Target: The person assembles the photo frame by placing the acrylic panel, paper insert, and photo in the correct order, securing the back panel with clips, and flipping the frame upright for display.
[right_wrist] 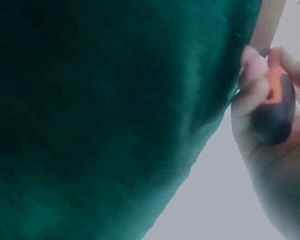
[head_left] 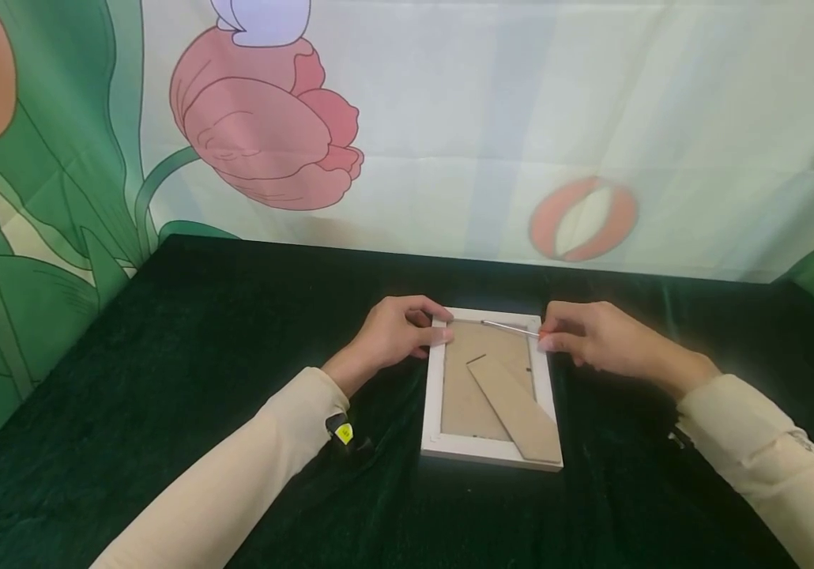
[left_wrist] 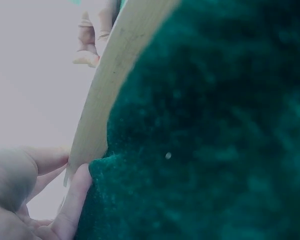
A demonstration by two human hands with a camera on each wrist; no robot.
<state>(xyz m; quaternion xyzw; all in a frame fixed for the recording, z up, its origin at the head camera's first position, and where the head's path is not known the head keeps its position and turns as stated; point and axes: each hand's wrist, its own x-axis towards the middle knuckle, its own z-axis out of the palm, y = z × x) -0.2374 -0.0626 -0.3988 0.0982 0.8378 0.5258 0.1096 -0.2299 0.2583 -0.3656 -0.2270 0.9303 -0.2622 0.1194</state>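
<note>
A white picture frame (head_left: 433,395) lies face down with its brown backing board (head_left: 464,395) uppermost. Attached to the board is a slanted easel leg (head_left: 517,407), whose foot overlaps the lower right corner. At the upper left corner, my left hand (head_left: 396,330) grips the frame's edge between thumb and fingers; the left wrist view shows its wooden side (left_wrist: 97,100). My right hand (head_left: 599,338) holds a screwdriver (head_left: 510,328) with an orange and black handle (right_wrist: 274,117). The shaft crosses the frame's right rail, its tip at the board's top edge.
Dark green velvet cloth (head_left: 165,379) covers the table. Behind it hangs a curtain (head_left: 435,142) printed with flowers and leaves. Small dark tabs (head_left: 529,369) show along the board's edge. A black strap with a yellow label (head_left: 344,432) is at the left cuff.
</note>
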